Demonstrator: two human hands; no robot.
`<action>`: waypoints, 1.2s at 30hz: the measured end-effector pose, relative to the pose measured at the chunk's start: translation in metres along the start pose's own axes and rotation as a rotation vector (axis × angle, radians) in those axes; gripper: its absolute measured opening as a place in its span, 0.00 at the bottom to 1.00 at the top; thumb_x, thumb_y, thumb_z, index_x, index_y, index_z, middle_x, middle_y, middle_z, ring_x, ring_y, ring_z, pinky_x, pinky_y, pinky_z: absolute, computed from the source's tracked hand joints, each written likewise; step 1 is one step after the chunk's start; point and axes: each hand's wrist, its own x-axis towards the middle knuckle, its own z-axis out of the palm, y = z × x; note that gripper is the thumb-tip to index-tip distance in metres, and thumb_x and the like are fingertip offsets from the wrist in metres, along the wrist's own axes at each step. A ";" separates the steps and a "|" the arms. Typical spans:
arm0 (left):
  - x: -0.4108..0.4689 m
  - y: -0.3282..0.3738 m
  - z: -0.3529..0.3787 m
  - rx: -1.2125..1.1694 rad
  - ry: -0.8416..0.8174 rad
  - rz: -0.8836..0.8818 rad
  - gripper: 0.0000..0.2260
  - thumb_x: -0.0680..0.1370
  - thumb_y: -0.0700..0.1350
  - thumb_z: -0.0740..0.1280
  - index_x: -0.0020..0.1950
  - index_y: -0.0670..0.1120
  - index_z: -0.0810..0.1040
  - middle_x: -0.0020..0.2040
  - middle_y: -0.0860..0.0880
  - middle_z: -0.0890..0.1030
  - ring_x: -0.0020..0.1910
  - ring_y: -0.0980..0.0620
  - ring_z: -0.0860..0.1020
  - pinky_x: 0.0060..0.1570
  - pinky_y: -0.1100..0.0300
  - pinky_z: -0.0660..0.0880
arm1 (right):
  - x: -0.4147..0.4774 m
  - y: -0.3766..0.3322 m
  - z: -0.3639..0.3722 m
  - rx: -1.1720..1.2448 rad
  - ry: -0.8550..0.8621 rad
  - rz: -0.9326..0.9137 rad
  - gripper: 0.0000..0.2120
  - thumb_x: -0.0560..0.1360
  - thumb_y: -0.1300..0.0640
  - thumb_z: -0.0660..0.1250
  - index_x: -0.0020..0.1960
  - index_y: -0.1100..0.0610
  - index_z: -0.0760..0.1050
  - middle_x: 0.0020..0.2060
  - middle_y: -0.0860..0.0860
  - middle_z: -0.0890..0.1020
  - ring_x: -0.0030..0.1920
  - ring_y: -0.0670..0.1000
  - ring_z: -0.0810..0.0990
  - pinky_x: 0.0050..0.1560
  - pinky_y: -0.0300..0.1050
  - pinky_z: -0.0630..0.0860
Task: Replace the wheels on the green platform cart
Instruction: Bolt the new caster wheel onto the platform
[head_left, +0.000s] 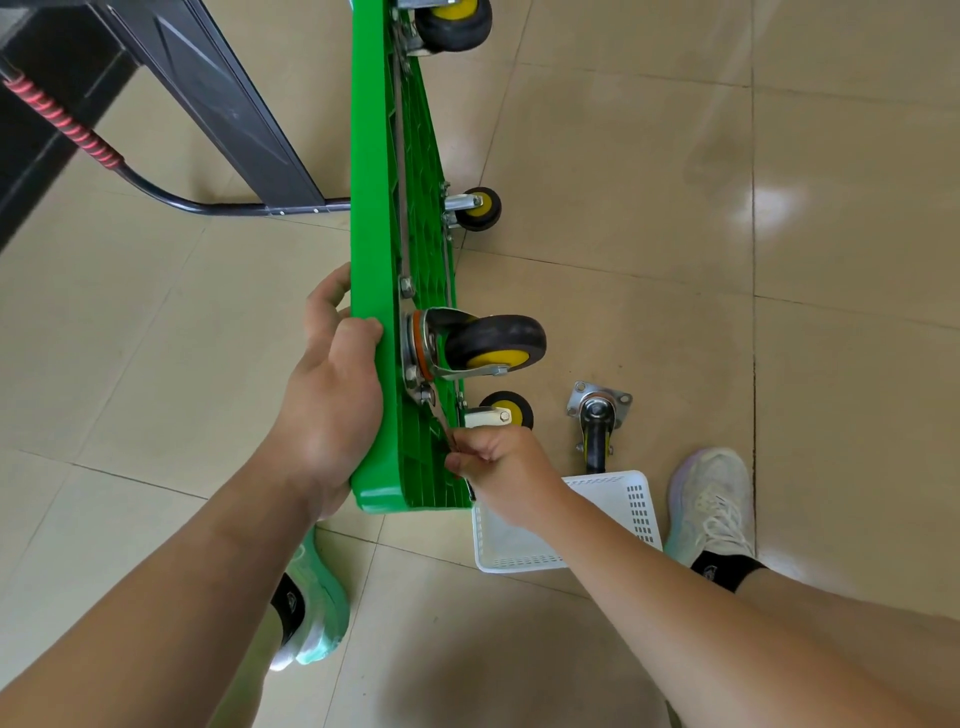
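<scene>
green platform cart (374, 208) stands on edge on the floor (623, 156), wheels (493, 343) exposed; left hand (332, 395) grips its near rim to steady it; right hand (498, 467) clamps a wrench (435, 415) on the caster bolt (426, 397).

bright, even | glare on floor tiles (774, 202) | edges bowed

We see the green platform cart (371, 218) as glossy moulded plastic, ribbed underneath. Its mounted caster (488, 343) has a matt black rubber tyre, a yellow plastic hub and a shiny metal fork. The wrench (438, 420) looks like bare metal. The basket (641, 499) is white perforated plastic, and the floor (831, 156) is glossy beige tile.
</scene>
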 end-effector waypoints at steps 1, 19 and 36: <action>0.000 0.000 0.000 -0.001 -0.007 0.005 0.18 0.76 0.53 0.55 0.59 0.74 0.70 0.46 0.47 0.85 0.41 0.42 0.83 0.41 0.38 0.84 | -0.002 -0.001 0.000 0.001 0.010 -0.003 0.09 0.78 0.65 0.69 0.57 0.61 0.85 0.35 0.31 0.82 0.39 0.31 0.78 0.48 0.26 0.71; -0.002 0.000 0.001 -0.036 -0.036 0.056 0.18 0.81 0.52 0.56 0.69 0.68 0.66 0.55 0.46 0.79 0.36 0.52 0.82 0.33 0.56 0.80 | -0.050 -0.073 -0.002 0.120 -0.043 0.300 0.10 0.78 0.60 0.70 0.39 0.56 0.83 0.30 0.50 0.84 0.31 0.51 0.84 0.36 0.47 0.83; 0.000 -0.003 0.003 -0.021 0.006 0.037 0.17 0.85 0.49 0.54 0.70 0.67 0.67 0.53 0.46 0.82 0.38 0.51 0.83 0.34 0.56 0.81 | -0.013 -0.013 -0.013 -0.076 0.013 0.042 0.22 0.77 0.64 0.71 0.35 0.39 0.82 0.22 0.37 0.72 0.26 0.37 0.69 0.32 0.28 0.64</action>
